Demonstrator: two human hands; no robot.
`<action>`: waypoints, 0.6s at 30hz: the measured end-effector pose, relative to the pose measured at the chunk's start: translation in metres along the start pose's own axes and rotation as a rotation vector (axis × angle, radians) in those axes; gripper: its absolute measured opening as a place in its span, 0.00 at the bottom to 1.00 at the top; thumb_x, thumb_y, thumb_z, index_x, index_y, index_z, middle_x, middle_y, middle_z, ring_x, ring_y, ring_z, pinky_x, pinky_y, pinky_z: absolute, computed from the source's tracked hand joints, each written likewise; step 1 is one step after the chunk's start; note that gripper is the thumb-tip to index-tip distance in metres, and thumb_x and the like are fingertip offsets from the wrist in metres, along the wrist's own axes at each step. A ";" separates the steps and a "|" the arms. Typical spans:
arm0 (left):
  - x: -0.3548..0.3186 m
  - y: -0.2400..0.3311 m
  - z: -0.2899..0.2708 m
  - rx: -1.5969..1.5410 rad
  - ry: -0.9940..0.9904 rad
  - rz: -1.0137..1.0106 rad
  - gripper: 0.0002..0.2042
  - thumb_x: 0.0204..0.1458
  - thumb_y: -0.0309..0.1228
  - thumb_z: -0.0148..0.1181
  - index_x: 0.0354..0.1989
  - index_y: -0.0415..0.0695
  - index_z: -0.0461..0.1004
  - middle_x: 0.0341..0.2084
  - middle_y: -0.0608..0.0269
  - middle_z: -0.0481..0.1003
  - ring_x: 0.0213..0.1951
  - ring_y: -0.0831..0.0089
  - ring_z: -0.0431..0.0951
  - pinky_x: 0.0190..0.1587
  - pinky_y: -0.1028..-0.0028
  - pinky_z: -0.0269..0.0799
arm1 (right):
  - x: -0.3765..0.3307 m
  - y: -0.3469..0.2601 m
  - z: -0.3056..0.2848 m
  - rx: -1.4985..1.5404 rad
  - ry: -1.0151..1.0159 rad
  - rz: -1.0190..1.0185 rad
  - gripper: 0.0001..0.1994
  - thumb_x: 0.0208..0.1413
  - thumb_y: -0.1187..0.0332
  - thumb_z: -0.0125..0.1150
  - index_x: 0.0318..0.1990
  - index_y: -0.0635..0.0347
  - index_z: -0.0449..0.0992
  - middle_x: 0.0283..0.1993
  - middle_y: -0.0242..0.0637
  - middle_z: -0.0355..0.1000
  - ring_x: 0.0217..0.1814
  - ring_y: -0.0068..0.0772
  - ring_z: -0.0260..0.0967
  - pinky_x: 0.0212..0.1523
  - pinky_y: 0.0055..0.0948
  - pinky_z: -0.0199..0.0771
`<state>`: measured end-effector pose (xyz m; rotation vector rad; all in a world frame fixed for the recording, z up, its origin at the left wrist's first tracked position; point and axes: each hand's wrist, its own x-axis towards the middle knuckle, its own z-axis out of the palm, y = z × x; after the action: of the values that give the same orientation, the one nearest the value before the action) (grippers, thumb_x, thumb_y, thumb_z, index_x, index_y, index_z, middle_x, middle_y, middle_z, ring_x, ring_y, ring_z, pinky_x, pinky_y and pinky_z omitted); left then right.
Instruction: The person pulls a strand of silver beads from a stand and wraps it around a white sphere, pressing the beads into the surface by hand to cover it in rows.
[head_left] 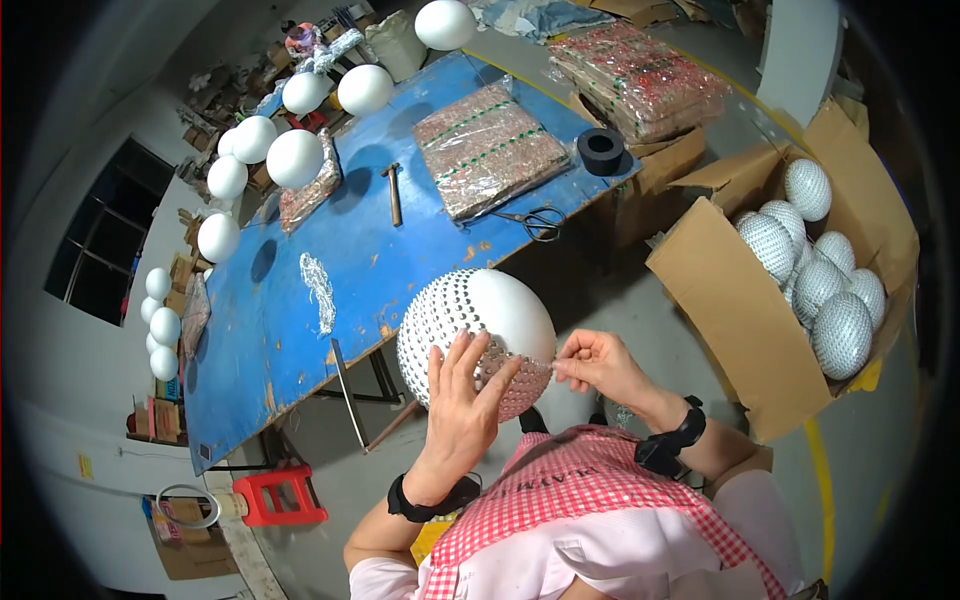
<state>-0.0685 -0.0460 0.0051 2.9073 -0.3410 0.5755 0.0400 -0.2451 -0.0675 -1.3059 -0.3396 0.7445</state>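
A red-and-white checked apron (590,480) fills the foreground as its wearer works on a large white ball (480,305), partly covered in silver studs, held in front of the apron just off the near edge of the blue worktop (370,250). The left hand (465,405) lies against the studded side, its fingers (462,365) spread; the right hand (605,368) pinches what appears to be the end of a thin studded strand (535,363) between thumb and forefinger. What supports the ball from below cannot be told. Should the left hand's steadying pressure ease, the smooth, rounded form could turn or drop to the floor (590,275); uneven tension from the right could set the row crooked, leave gaps or snap the strand.
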 end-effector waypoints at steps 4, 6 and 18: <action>0.012 0.005 -0.006 -0.030 -0.064 -0.013 0.26 0.43 0.23 0.64 0.55 0.57 0.75 0.59 0.53 0.63 0.65 0.49 0.59 0.65 0.41 0.47 | 0.001 0.007 0.004 -0.060 0.060 -0.219 0.08 0.57 0.69 0.64 0.38 0.63 0.74 0.30 0.29 0.75 0.27 0.13 0.70 0.27 0.15 0.69; 0.011 0.005 0.001 0.009 -0.052 -0.006 0.26 0.44 0.25 0.65 0.55 0.59 0.74 0.59 0.53 0.63 0.65 0.49 0.59 0.65 0.42 0.47 | -0.004 -0.006 0.008 -0.259 0.075 -0.308 0.06 0.53 0.71 0.65 0.36 0.61 0.75 0.29 0.32 0.75 0.27 0.21 0.74 0.25 0.23 0.72; 0.009 0.008 0.014 0.124 -0.044 0.021 0.27 0.44 0.31 0.66 0.57 0.62 0.72 0.59 0.54 0.64 0.65 0.53 0.59 0.66 0.44 0.45 | 0.000 -0.004 0.009 -0.203 0.053 -0.189 0.07 0.55 0.68 0.64 0.32 0.63 0.75 0.23 0.30 0.74 0.23 0.22 0.72 0.23 0.23 0.69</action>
<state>-0.0570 -0.0584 -0.0033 3.0423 -0.3538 0.5560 0.0358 -0.2387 -0.0618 -1.4582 -0.4986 0.5253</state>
